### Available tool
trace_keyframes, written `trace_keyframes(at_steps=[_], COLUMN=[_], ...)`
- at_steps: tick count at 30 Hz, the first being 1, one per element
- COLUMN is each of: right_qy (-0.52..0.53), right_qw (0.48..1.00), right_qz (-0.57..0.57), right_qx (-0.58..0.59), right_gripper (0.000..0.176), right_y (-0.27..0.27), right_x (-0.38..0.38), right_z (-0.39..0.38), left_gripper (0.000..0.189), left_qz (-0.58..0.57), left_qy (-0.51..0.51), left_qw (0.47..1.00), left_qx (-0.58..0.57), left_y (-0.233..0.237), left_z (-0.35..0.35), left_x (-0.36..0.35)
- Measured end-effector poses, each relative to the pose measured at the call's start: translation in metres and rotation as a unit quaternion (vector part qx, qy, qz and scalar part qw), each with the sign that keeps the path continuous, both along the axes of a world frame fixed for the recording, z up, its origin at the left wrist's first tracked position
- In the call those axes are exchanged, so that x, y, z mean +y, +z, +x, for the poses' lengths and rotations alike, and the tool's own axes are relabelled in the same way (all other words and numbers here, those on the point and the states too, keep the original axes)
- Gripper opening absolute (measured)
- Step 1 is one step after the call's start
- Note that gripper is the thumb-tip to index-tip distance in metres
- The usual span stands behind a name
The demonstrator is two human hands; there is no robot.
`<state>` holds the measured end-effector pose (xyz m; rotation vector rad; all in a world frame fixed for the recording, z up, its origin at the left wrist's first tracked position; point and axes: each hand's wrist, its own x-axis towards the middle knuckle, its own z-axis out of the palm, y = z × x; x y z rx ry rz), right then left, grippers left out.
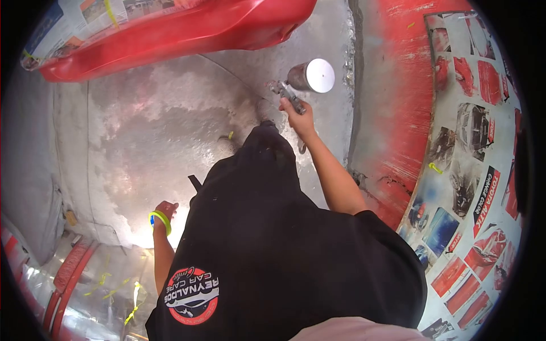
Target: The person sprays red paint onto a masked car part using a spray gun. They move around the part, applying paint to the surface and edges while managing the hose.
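Observation:
My right hand (300,120) is wrapped around the handle of a spray gun (288,98). A paint cup (310,76) with a pale round lid is mounted on the gun and tilts to the right. My left hand (166,209) hangs low on the left, apart from the gun, with loosely bent fingers and nothing visible in them. Around my left wrist sits a roll of yellow-green tape (153,222). Past the gun, at the upper left, is a glossy red car body panel (182,42), which neither hand touches.
Stained grey concrete floor (153,142) lies below me. Along the right runs a red-sprayed strip (404,91) beside a printed banner (478,187) with car photos. A red part (71,273) and plastic sheeting (108,307) with yellow tape bits are at the lower left.

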<state>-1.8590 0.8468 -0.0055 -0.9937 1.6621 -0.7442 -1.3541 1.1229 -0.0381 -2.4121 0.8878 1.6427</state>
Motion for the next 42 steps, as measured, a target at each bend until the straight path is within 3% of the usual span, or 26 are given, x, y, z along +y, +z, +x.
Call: trace_keyframes(at_steps=[1,4,7,11,14,16,17,20,22,26,30,33,36,39,42], right_qy=[-0.02,-0.106,-0.196,-0.186,-0.094,-0.026,-0.024,-0.13,-0.204,-0.292,-0.248,-0.123,-0.104,-0.188,-0.249], right_qw=[0.999,0.991,0.963,0.974,0.991,0.999,0.998,0.988,0.971,0.943,0.963,0.979,0.984,0.977,0.963], right_qz=[-0.026,-0.078,-0.16,-0.13,-0.069,0.015,0.02,-0.03,-0.1,-0.149,-0.054,-0.07,-0.079,-0.039,-0.101], right_qx=[0.004,0.028,0.092,0.027,-0.067,-0.044,-0.06,-0.076,-0.074,-0.058,-0.093,-0.145,-0.123,-0.097,0.028], right_gripper=[0.044,0.041,0.039,0.041,0.037,0.049,0.052,0.046,0.039,0.036,0.037,0.044,0.043,0.041,0.047], right_y=[-0.002,-0.017,-0.03,-0.044,-0.045,-0.042,-0.038,-0.06,-0.075,-0.102,-0.116,-0.104,-0.107,-0.103,-0.106], right_x=[-0.003,-0.021,-0.044,-0.037,-0.009,0.002,0.004,-0.004,-0.022,-0.046,-0.021,0.004,0.004,-0.017,-0.04], right_z=[-0.002,-0.017,-0.024,-0.023,-0.01,-0.011,-0.01,-0.016,-0.023,-0.033,-0.01,0.006,0.011,0.0,-0.013], left_gripper=[0.035,0.037,0.043,0.045,0.044,0.044,0.045,0.045,0.044,0.041,0.041,0.045,0.047,0.047,0.048], left_qz=[-0.024,0.042,0.03,0.045,0.053,0.069,0.085,0.05,0.011,0.021,0.021,0.038,0.048,0.04,0.025], left_qy=[-0.048,-0.041,-0.123,-0.162,-0.157,-0.143,-0.127,-0.133,-0.043,-0.114,-0.108,-0.138,-0.158,-0.153,-0.127], left_qw=[0.998,0.998,0.992,0.986,0.986,0.987,0.986,0.987,0.999,0.992,0.993,0.989,0.986,0.986,0.991], left_qx=[-0.012,-0.033,-0.016,-0.003,-0.017,-0.04,-0.073,-0.08,-0.026,-0.052,-0.036,-0.026,-0.036,-0.045,-0.02], left_y=[0.027,0.029,0.01,0.013,0.023,0.029,0.064,0.071,0.041,0.094,0.082,0.092,0.092,0.091,0.086], left_z=[-0.009,0.002,0.025,0.029,0.029,0.024,-0.006,-0.006,0.029,-0.017,-0.002,-0.005,0.001,0.0,0.003], left_x=[-0.008,0.005,0.024,0.016,-0.006,-0.023,-0.053,-0.068,-0.052,-0.093,-0.084,-0.087,-0.087,-0.084,-0.079])
